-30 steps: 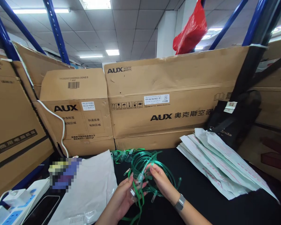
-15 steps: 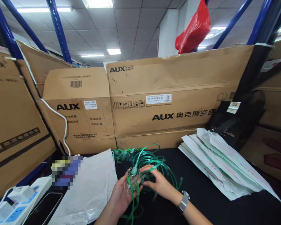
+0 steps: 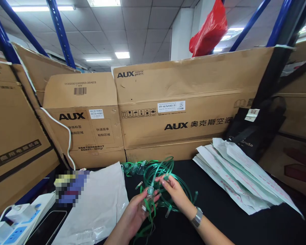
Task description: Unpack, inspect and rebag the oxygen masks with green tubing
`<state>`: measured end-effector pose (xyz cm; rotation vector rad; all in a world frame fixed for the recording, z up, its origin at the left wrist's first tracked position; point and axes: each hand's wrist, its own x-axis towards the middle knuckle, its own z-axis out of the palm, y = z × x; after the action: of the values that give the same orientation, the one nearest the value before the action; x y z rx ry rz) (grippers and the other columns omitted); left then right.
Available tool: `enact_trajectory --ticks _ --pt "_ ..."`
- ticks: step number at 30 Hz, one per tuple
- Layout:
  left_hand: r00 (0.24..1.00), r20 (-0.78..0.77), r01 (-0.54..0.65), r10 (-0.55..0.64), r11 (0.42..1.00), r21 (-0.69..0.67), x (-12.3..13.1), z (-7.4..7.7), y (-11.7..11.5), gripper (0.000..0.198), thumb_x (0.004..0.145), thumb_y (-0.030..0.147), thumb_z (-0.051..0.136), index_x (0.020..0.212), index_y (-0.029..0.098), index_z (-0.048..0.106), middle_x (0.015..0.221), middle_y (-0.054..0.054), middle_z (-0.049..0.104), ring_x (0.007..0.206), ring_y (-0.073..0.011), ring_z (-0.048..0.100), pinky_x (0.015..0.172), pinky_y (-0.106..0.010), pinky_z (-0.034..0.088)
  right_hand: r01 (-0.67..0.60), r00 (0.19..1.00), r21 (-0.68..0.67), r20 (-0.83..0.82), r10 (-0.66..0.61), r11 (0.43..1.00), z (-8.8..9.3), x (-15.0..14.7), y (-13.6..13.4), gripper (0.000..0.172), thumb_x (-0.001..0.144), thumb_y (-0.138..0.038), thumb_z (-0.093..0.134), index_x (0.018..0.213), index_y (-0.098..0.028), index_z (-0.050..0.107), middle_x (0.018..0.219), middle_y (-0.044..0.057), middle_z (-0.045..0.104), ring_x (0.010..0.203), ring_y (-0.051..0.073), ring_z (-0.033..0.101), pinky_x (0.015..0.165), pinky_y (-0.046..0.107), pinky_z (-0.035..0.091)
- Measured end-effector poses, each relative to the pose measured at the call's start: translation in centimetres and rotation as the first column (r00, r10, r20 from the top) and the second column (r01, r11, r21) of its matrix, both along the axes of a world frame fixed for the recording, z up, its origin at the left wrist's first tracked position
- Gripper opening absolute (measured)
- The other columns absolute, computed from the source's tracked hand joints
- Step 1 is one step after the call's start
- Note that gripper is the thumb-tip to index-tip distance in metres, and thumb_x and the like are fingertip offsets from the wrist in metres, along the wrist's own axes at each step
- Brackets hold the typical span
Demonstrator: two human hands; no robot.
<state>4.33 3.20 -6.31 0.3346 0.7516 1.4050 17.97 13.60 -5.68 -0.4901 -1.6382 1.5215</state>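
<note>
My left hand (image 3: 136,212) is closed around a clear plastic breathing mask (image 3: 150,198) with a green connector on top. Green elastic straps (image 3: 151,212) hang from it past my fingers. My right hand (image 3: 177,192) is just to the right, its thumb and fingers pinched on the green tubing (image 3: 165,165). That tubing lies in a loose coil on the black table, partly behind my right hand. Several more clear masks (image 3: 134,167) with green straps lie behind, against the cardboard.
Left of my hands lies a white plastic mailer (image 3: 97,200). A phone (image 3: 47,228) and a power strip (image 3: 20,228) are at the far left. White paper packets (image 3: 242,180) are stacked on the right. Cardboard boxes (image 3: 188,92) wall off the back.
My right hand has moved away from the mask, up and to the right, and now pinches the tubing. My left hand has shifted slightly right with the mask.
</note>
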Motion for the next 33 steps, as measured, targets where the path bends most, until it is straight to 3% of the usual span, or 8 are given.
enact_trajectory --ticks 4,6,9,13,16,20,27,33 --pt "0.986 -0.167 -0.009 0.027 0.994 0.108 0.8 0.0 -0.2 0.021 0.072 0.020 0.063 0.092 0.013 0.065 0.098 -0.009 0.067 0.100 -0.0224 0.057 0.087 -0.030 0.039 -0.163 0.938 -0.392 -0.346 0.019 0.905 0.2 -0.2 0.0 0.026 0.079 -0.043 0.052 0.076 -0.017 0.058 0.089 0.008 0.065 0.096 0.021 0.055 0.091 0.038 0.034" --pt "0.973 -0.229 -0.008 0.041 0.989 0.144 1.3 -0.2 -0.2 0.020 0.070 0.019 0.065 0.089 0.012 0.066 0.093 -0.009 0.068 0.094 -0.0207 0.059 0.087 -0.029 0.038 -0.283 0.888 -0.482 -0.458 0.037 0.829 0.2 -0.4 -0.2 0.026 0.077 -0.043 0.055 0.079 -0.017 0.057 0.083 0.007 0.065 0.092 0.020 0.057 0.090 0.038 0.035" --pt "0.972 -0.236 0.008 0.016 0.995 0.102 2.0 -0.8 -0.3 0.017 0.069 0.021 0.067 0.084 0.013 0.066 0.086 -0.007 0.069 0.085 -0.0188 0.061 0.084 -0.029 0.040 -0.296 0.862 -0.554 -0.506 -0.032 0.778 0.2 -0.7 -0.7 0.025 0.074 -0.041 0.059 0.077 -0.017 0.057 0.072 0.002 0.063 0.080 0.017 0.059 0.086 0.037 0.039" --pt "0.990 -0.143 0.002 -0.003 1.000 -0.005 2.3 -1.1 -0.3 0.023 0.065 0.017 0.070 0.087 0.015 0.064 0.084 -0.006 0.069 0.081 -0.0182 0.062 0.077 -0.028 0.043 -0.257 0.856 -0.585 -0.507 -0.099 0.769 0.5 -1.0 -1.5 0.025 0.075 -0.042 0.059 0.082 -0.019 0.057 0.052 -0.006 0.048 0.055 0.011 0.050 0.073 0.033 0.043" --pt "0.996 -0.088 0.028 -0.024 0.999 0.046 1.8 -0.7 -0.2 0.025 0.065 0.014 0.068 0.090 0.015 0.062 0.093 -0.007 0.067 0.085 -0.0192 0.061 0.076 -0.029 0.044 -0.246 0.881 -0.572 -0.468 -0.065 0.783 0.8 -0.9 -1.7 0.026 0.075 -0.041 0.059 0.086 -0.017 0.057 0.048 -0.009 0.038 0.047 0.007 0.039 0.061 0.027 0.041" --pt "0.989 -0.055 0.133 -0.134 0.991 -0.021 0.8 -0.4 0.2 0.036 0.078 0.042 0.052 0.093 0.011 0.059 0.095 -0.014 0.065 0.081 -0.0222 0.062 0.069 -0.034 0.047 -0.258 0.916 -0.550 -0.401 0.020 0.794 0.8 -0.7 -1.8 0.023 0.071 -0.033 0.066 0.084 -0.015 0.060 0.045 -0.010 0.033 0.042 0.004 0.030 0.050 0.020 0.033" --pt "0.981 -0.189 0.026 -0.047 0.993 -0.113 0.6 -1.8 0.1 0.024 0.076 0.037 0.055 0.089 0.017 0.049 0.073 -0.005 0.065 0.068 -0.0213 0.064 0.058 -0.033 0.047 -0.128 0.978 -0.661 -0.209 -0.017 0.739 -0.4 -1.6 -3.4 0.023 0.064 -0.034 0.070 0.072 -0.014 0.060 0.072 0.003 0.062 0.071 0.015 0.057 0.065 0.025 0.042" --pt "0.914 -0.373 -0.150 0.159 0.987 0.052 1.1 -1.1 0.6 0.031 0.067 0.039 0.065 0.086 0.020 0.050 0.079 -0.004 0.064 0.076 -0.0201 0.062 0.069 -0.035 0.045 -0.139 0.966 -0.620 -0.255 -0.031 0.772 -0.1 -1.6 -3.2 0.033 0.069 -0.043 0.063 0.057 -0.015 0.050 0.095 0.010 0.065 0.080 0.024 0.062 0.067 0.036 0.047"
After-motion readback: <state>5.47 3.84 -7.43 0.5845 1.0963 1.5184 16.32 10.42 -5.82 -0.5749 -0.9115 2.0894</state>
